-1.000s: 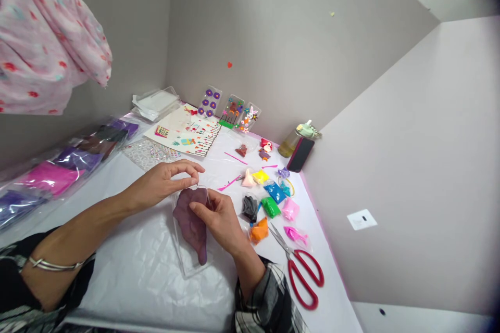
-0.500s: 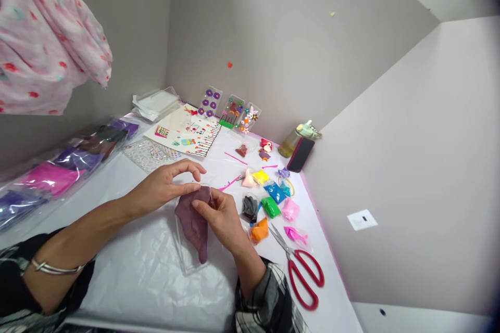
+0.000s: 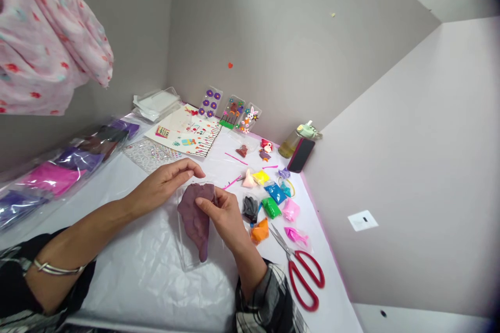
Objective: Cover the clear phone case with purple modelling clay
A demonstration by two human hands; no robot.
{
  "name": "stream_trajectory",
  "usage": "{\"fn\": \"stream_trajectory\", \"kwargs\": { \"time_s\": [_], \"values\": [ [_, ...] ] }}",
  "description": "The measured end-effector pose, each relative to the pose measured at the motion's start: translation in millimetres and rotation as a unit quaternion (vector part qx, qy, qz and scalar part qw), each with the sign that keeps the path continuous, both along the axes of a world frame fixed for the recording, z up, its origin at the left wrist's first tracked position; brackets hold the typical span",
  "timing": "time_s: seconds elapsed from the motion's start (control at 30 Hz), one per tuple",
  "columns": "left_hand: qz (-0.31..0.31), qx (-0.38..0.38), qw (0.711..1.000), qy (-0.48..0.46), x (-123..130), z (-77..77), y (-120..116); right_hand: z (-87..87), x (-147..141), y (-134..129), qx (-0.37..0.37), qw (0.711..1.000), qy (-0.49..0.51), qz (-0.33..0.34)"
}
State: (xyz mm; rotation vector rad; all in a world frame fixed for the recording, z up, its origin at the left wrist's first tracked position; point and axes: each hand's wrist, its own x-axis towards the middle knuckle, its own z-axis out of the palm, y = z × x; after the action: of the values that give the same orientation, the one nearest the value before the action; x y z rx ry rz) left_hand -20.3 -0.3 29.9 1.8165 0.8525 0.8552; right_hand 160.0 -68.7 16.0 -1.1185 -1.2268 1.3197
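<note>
We have the right hand (image 3: pixel 223 214) pressing the flat purple modelling clay (image 3: pixel 190 217) on a clear plastic case (image 3: pixel 188 255), grip uncertain; the left hand (image 3: pixel 166 185) is released, just beside.

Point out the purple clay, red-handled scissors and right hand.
Purple clay (image 3: pixel 194 216), head view, middle of the lump.
Red-handled scissors (image 3: pixel 294 285), head view, one handle loop.
Right hand (image 3: pixel 223 213), head view, back of the hand.

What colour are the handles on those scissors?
The scissors handles are bright red, best seen in the head view.
</note>
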Motion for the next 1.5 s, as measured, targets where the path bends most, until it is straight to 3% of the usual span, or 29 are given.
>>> {"fn": "stream_trajectory", "kwargs": {
  "time_s": [0.13, 0.3, 0.43, 0.73, 0.93, 1.1, 1.3, 1.5],
  "values": [
    [0.002, -0.028, 0.999, -0.034, 1.5, 2.6, -0.1, -0.8, 2.3, 1.3, -0.004, 0.999, 0.029, -0.014],
    [-0.049, -0.044, 0.998, -0.003, 1.8, -0.7, 2.8, -2.2, 2.4, 2.2, -0.006, 0.999, 0.032, -0.019],
    [-0.062, -0.085, 0.993, -0.052, 2.0, -2.7, 5.1, -1.1, 1.7, 0.9, -0.002, 0.999, 0.030, -0.017],
    [-0.056, -0.120, 0.988, -0.082, 6.0, -3.7, 1.8, 5.1, -1.6, -1.6, 0.000, 1.000, -0.006, -0.005],
    [-0.037, -0.057, 0.998, -0.019, 3.0, -2.1, 2.7, 1.8, 0.5, -0.5, -0.001, 1.000, 0.013, -0.002],
    [-0.083, -0.094, 0.992, -0.004, 1.6, -3.3, 2.0, 2.4, 1.0, -1.3, -0.001, 1.000, 0.011, -0.002],
    [-0.023, -0.004, 0.999, 0.049, 1.8, -2.7, -1.5, 0.9, -1.2, -1.1, -0.002, 1.000, -0.004, 0.003],
    [-0.053, -0.034, 0.998, 0.016, 4.0, -2.5, -1.7, 3.3, -1.8, -0.4, 0.000, 1.000, 0.001, -0.003]
  ]
}}
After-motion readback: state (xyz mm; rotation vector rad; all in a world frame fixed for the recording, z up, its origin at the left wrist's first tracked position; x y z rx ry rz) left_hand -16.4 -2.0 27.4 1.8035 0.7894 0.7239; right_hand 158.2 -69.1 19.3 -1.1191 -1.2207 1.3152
